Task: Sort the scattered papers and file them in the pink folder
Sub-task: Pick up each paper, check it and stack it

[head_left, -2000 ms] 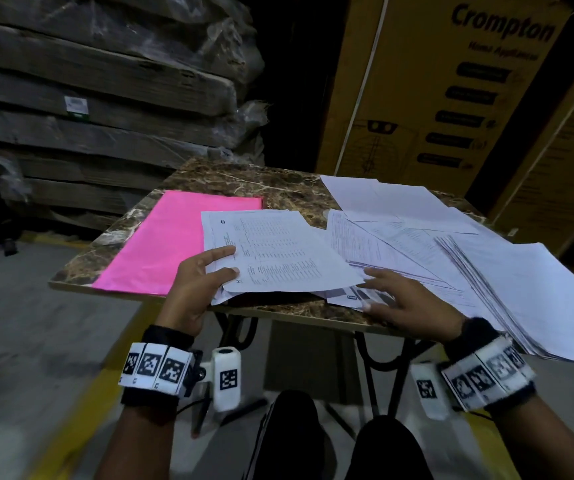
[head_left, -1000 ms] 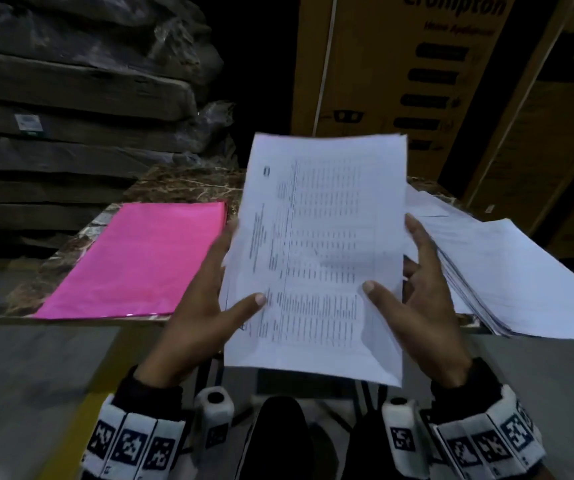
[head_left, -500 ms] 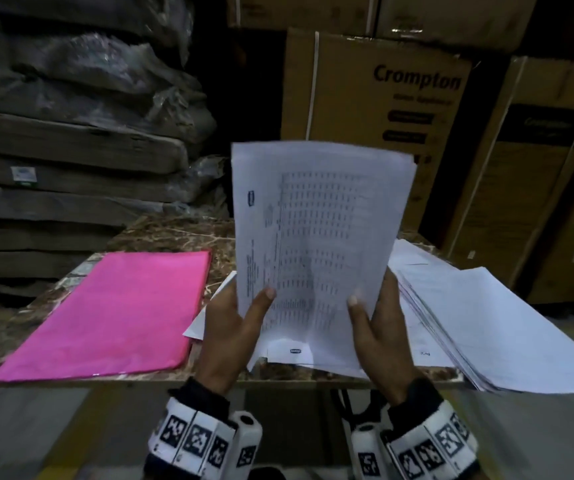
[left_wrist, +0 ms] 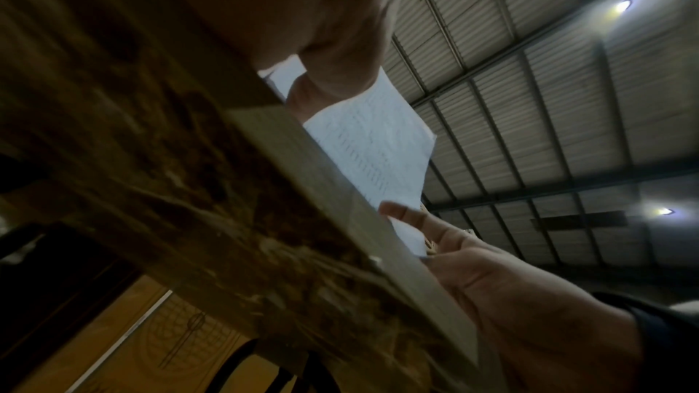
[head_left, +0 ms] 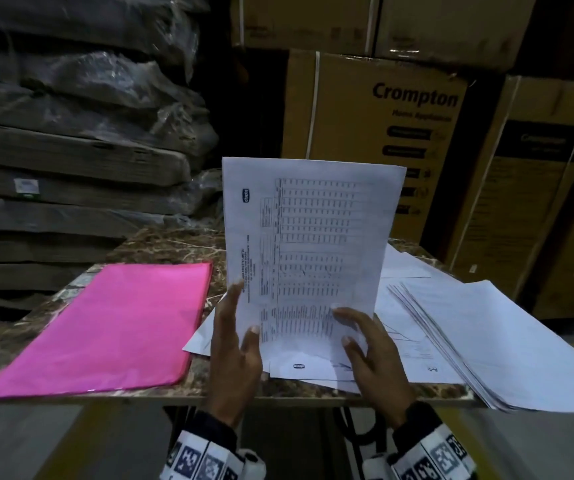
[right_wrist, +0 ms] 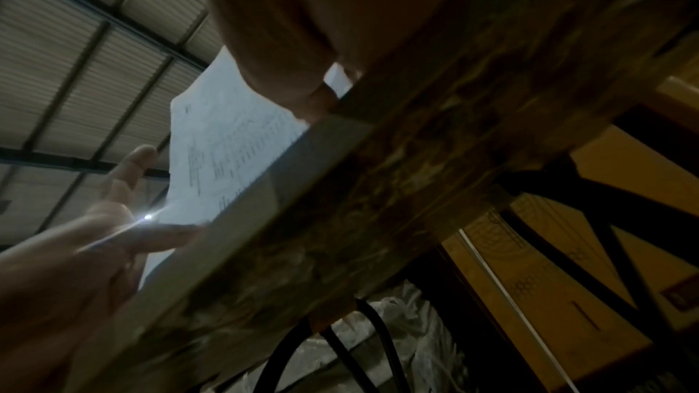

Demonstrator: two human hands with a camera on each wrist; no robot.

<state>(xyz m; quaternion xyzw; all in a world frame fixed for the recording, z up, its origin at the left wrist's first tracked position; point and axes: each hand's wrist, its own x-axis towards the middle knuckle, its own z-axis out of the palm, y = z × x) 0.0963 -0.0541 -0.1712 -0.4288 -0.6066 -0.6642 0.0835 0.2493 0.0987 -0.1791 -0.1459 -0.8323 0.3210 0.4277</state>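
Right now I'm holding a printed sheet [head_left: 308, 258] upright over the near edge of the bench [head_left: 161, 245], long axis standing vertical, top edge pointing up toward the cartons behind. My left hand [head_left: 235, 351] is taking the lower left corner, thumb pressing across the front and fingers running up behind the left margin. My right hand [head_left: 370, 351] is taking the lower right corner, thumb and forefinger curling onto the printed face, so each grip is closing on the same page. From the left wrist camera, the sheet [left_wrist: 372, 145] is rising past the bench edge against the corrugated roof, and my right hand [left_wrist: 503, 286] is showing below it. From the right wrist camera, the page [right_wrist: 227, 148] is showing the same way, with my left hand [right_wrist: 87, 235] beside it.

The print is running sideways: table rows are climbing the page, and a small blue oval logo is sitting near the upper left, too small for me to read.

The pink folder [head_left: 112, 323] is lying flat and closed on the left half of the bench, long axis running away from me. More loose papers [head_left: 413, 344] are lying under and to the right of my hands, and a thick fanned stack [head_left: 507, 344] is overhanging the right edge of the bench.

Behind, a brown carton [head_left: 375, 143] is reading "Crompton", with a fainter line beneath. Plastic-wrapped slabs [head_left: 71, 140] are stacking up on the left.
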